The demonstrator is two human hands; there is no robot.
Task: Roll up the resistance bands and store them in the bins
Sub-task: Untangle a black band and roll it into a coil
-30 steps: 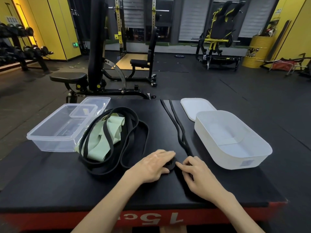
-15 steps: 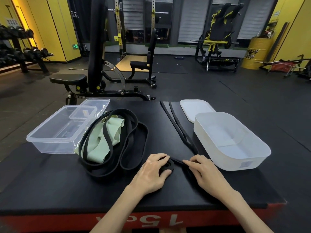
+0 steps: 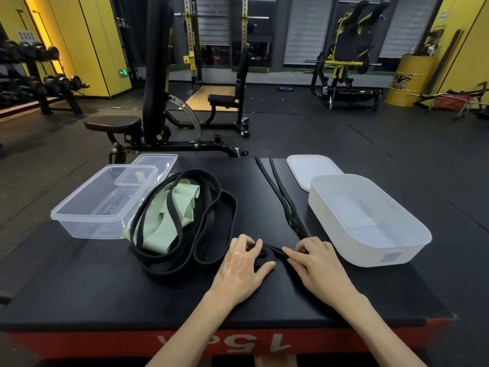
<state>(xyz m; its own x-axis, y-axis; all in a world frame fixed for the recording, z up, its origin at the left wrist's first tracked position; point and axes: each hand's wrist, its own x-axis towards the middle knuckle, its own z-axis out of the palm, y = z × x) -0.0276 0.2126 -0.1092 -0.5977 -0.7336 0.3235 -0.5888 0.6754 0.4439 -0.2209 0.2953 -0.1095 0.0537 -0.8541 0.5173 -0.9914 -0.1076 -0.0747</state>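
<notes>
- left hand [image 3: 242, 263] is curled round a tiny coil at the near end of one black band [image 3: 264, 254], holding it; right hand [image 3: 315, 260] has its fingertips on the strap just beside the coil (pinching or only pressing, can't tell)
- pile of bands [image 3: 211, 207] to the left looks unrolled; loose black loops plus a green one
- white bin [image 3: 370, 250] and clear bin [image 3: 87, 223] hold no bands; nothing stored yet
- the rest of that strap lies flat, running to the platform's far edge; barely started imo

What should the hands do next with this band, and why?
Probably roll the coil one more turn forward: the left hand grips only a small coil of the black resistance band, the right hand touches the band beside it, and a long stretch lies unrolled.
</notes>
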